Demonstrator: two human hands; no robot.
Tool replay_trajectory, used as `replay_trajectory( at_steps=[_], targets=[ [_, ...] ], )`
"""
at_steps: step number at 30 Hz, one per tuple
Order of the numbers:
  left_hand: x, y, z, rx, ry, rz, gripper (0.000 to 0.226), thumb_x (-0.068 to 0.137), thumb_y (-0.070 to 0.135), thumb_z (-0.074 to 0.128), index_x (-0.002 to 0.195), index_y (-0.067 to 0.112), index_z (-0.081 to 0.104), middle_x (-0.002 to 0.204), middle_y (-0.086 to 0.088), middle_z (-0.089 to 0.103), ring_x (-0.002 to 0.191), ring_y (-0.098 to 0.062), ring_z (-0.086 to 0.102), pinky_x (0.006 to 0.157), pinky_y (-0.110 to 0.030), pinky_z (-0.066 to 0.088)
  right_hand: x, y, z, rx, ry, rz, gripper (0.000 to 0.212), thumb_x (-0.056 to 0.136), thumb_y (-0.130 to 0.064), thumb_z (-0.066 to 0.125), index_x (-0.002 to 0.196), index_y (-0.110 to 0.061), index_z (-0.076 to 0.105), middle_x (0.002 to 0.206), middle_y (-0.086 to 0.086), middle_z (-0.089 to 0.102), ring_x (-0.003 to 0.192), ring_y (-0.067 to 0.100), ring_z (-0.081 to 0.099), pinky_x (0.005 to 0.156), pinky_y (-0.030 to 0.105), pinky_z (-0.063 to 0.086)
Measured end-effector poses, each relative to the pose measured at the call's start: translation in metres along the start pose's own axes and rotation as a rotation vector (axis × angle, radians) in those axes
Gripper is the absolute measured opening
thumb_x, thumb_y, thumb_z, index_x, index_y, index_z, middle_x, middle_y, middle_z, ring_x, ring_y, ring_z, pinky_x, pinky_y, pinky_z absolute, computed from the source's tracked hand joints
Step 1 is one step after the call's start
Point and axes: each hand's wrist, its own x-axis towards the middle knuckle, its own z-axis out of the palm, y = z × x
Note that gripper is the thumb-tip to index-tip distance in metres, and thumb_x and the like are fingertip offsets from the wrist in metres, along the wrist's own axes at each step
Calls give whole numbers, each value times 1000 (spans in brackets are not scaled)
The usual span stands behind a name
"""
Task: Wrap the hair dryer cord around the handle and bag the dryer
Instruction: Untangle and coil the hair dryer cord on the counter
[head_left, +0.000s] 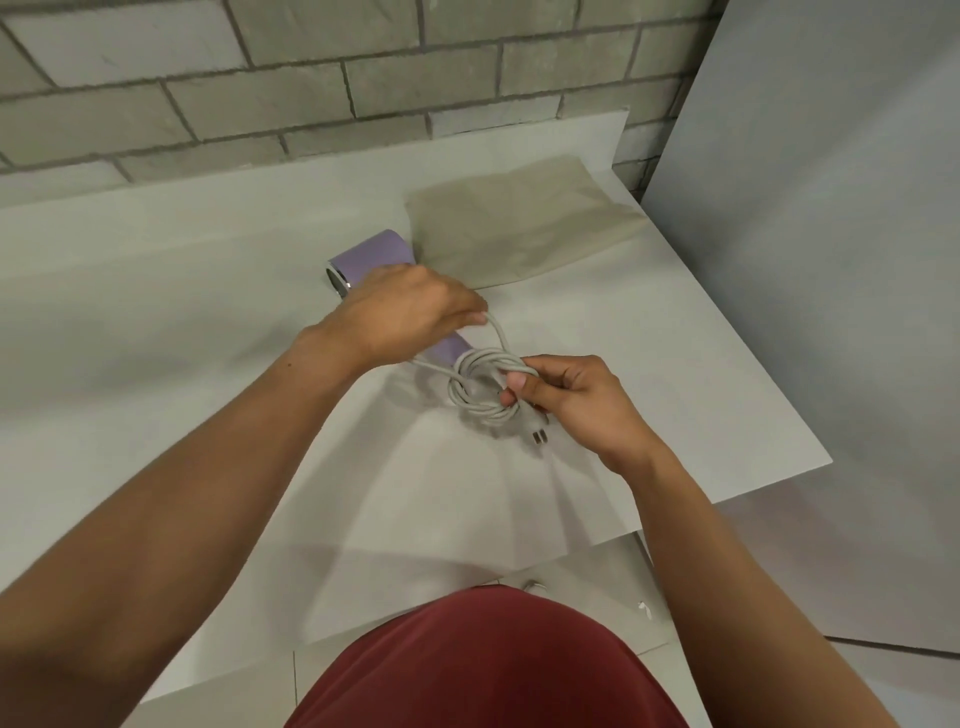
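A lilac hair dryer lies on the white table, its silver nozzle end pointing left and its handle running down to the right. My left hand covers the dryer's middle and pinches a loop of the white cord. The cord is coiled in several loops at the handle's end. My right hand pinches that coil between thumb and fingers. The plug sticks out below my right hand. A flat beige bag lies just behind the dryer.
A grey brick wall runs behind the table. A grey panel stands at the right, past the table's right edge. White paper sheets cover the table in front of me.
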Motion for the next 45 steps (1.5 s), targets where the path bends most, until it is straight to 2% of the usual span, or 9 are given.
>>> replay_trajectory(
  at_steps=[3, 8, 16, 21, 29, 34, 37, 41, 45],
  targets=[
    [-12, -3, 13, -82, 193, -113, 47, 101, 58, 34, 115, 34, 72, 111, 9, 76, 103, -28, 69, 75, -43, 55, -1, -3, -2, 25, -4, -16, 15, 101, -19, 66, 100, -15, 81, 98, 13, 78, 86, 19, 69, 81, 24, 55],
    [-27, -13, 29, -259, 273, -236, 30, 105, 49, 47, 113, 36, 73, 106, 12, 75, 93, -20, 70, 75, -42, 55, 1, 1, -3, -32, -30, 13, 20, 101, -24, 67, 114, -30, 80, 106, 7, 77, 101, 33, 68, 99, 49, 54],
    [-69, -32, 43, -501, 345, -398, 24, 104, 36, 60, 117, 25, 76, 87, 4, 71, 60, -16, 71, 69, -39, 60, -4, 12, -8, -231, -72, -61, 26, 103, -17, 64, 120, -32, 76, 107, -15, 74, 94, 9, 69, 91, 28, 54],
    [-93, -34, 51, -802, 392, -555, 15, 101, 32, 65, 104, 25, 78, 75, 3, 69, 59, -14, 69, 62, -26, 57, 0, 25, -9, -308, 42, -76, 25, 101, -17, 66, 116, -33, 77, 106, -15, 76, 90, 11, 70, 90, 40, 58],
    [-139, -14, 91, -1108, 407, -802, 15, 100, 30, 66, 104, 22, 78, 87, 4, 80, 74, -17, 71, 54, -20, 50, 1, 43, -2, -371, 150, -74, 25, 100, -15, 66, 120, -27, 76, 111, -11, 74, 99, 8, 68, 86, 22, 51],
    [-155, 8, 107, -1230, 344, -916, 19, 98, 26, 69, 98, 7, 68, 89, 1, 81, 76, -20, 77, 56, -30, 49, 1, 48, 0, -399, 234, -54, 26, 101, -14, 65, 122, -24, 74, 118, -8, 72, 102, 11, 69, 88, 18, 53],
    [-156, 11, 108, -1124, 245, -970, 35, 94, 40, 73, 86, 7, 66, 76, 3, 79, 69, -17, 76, 60, -31, 50, 2, 47, 0, -418, 257, -40, 26, 100, -13, 64, 121, -25, 74, 119, -8, 72, 102, 10, 69, 85, 7, 48],
    [-157, 6, 111, -570, 38, -919, 65, 87, 73, 60, 61, 14, 52, 53, 3, 60, 57, -20, 63, 58, -32, 49, 1, 45, -4, -427, 254, -32, 25, 97, -10, 66, 115, -26, 76, 115, -10, 72, 99, 7, 69, 83, 6, 48],
    [-153, 4, 103, -336, 182, -771, 63, 85, 77, 54, 67, 17, 51, 58, 3, 55, 58, -19, 55, 53, -30, 42, -3, 44, -6, -368, 299, -11, 31, 96, -13, 70, 122, -30, 72, 112, -17, 72, 97, -4, 68, 86, 10, 51]
  ],
)
